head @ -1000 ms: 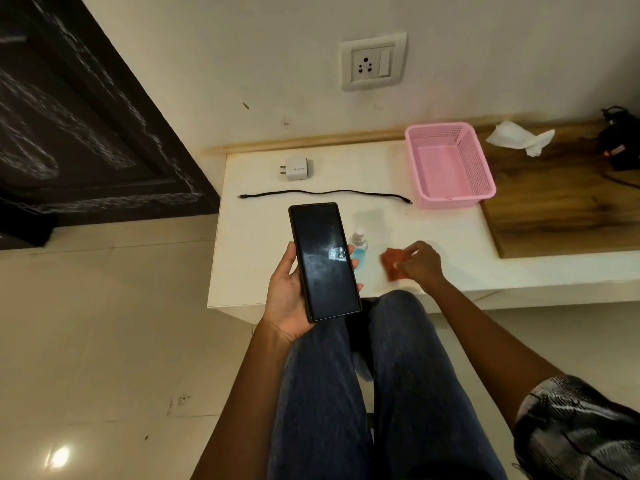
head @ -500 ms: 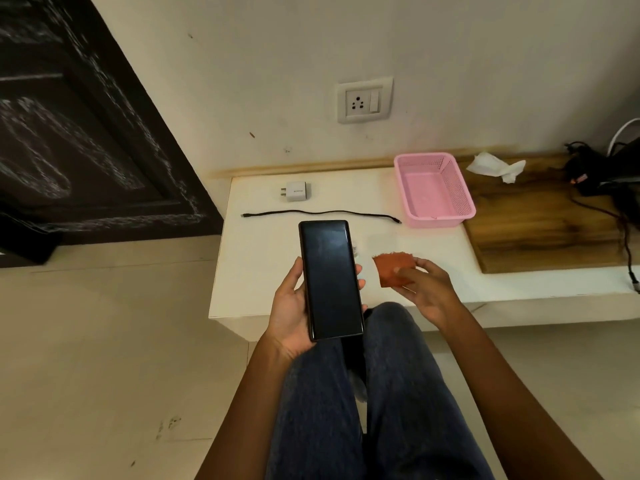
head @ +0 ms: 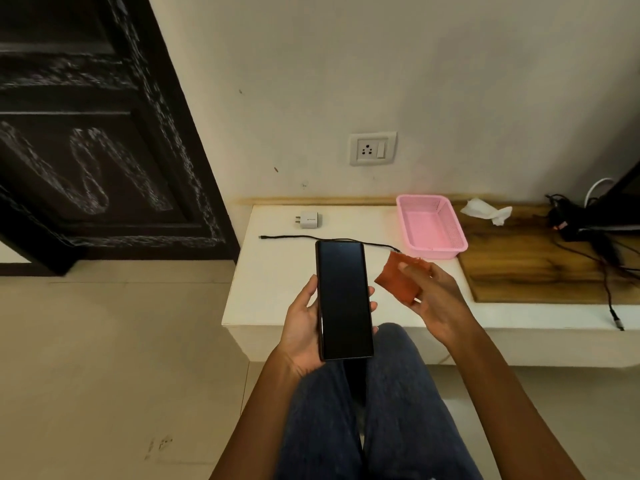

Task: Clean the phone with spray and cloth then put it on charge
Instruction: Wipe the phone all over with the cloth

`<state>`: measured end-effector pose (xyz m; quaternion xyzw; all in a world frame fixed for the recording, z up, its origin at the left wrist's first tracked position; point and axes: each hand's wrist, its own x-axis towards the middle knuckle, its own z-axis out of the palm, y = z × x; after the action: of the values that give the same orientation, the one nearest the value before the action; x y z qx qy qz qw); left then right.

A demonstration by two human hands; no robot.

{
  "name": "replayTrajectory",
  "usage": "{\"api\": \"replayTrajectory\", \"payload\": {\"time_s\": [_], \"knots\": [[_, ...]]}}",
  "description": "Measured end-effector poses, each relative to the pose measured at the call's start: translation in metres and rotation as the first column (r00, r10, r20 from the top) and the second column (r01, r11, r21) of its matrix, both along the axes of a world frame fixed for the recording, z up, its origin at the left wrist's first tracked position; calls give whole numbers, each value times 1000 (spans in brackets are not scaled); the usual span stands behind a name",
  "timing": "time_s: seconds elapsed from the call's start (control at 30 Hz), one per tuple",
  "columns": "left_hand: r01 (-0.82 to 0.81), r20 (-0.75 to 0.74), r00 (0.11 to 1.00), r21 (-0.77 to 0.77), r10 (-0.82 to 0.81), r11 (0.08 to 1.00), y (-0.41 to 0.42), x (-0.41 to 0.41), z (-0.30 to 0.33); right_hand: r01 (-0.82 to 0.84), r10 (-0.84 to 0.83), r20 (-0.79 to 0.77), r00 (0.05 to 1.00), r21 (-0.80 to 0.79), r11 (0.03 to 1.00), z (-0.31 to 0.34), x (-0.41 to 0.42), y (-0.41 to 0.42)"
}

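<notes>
The left hand [head: 304, 327] grips a slim black glass-fronted phone [head: 344, 299] (screen dark, facing up) above the lap, while the right hand [head: 433, 299] pinches a small rust-orange cloth [head: 398, 278] just beside it.

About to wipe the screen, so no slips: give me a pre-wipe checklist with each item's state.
1. Phone held firmly in left hand, screen up: ok.
2. Cloth pinched in right hand: ok.
3. Cloth beside the phone, not yet touching it: ok.
4. Screen wet with spray: cannot tell.
5. Spray bottle within reach: cannot tell, not in view.
6. Charger plug and cable lying on the white table, unplugged from the socket: ok for later.
</notes>
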<state>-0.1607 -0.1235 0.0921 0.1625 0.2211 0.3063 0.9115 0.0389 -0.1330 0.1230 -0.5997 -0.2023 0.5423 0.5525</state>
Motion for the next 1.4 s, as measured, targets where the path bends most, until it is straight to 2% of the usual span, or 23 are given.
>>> {"api": "replayTrajectory", "payload": {"time_s": [0.17,0.33,0.47,0.57,0.67,0.8,1.0,1.27,1.4], "knots": [[18,1,1000,36,-18,999,-11,6,8,103,-118,178,977,89,991,20,-6,-13],[27,-45,999,79,-23,997,-17,16,11,142,-284,372,884,365,920,36,-25,-21],[8,-69,998,85,-2,996,-19,22,9,-6,-379,642,666,512,859,40,-40,-23],[-11,-88,996,70,17,997,-19,22,5,-136,-368,781,505,494,859,33,-43,-23],[-29,-138,990,30,33,999,-16,24,3,-219,-364,865,346,452,865,26,-44,-21],[-32,-248,968,12,34,999,-14,27,-2,-326,-402,900,169,436,839,18,-49,-24],[-40,-297,954,33,48,999,-10,31,-5,-380,-322,943,86,330,864,11,-41,-18],[-54,-272,960,37,62,998,-5,25,-2,-436,-265,963,56,262,861,8,-43,-15],[-45,-299,953,38,55,998,-3,24,2,-390,-250,966,65,255,885,9,-43,-9]]}}
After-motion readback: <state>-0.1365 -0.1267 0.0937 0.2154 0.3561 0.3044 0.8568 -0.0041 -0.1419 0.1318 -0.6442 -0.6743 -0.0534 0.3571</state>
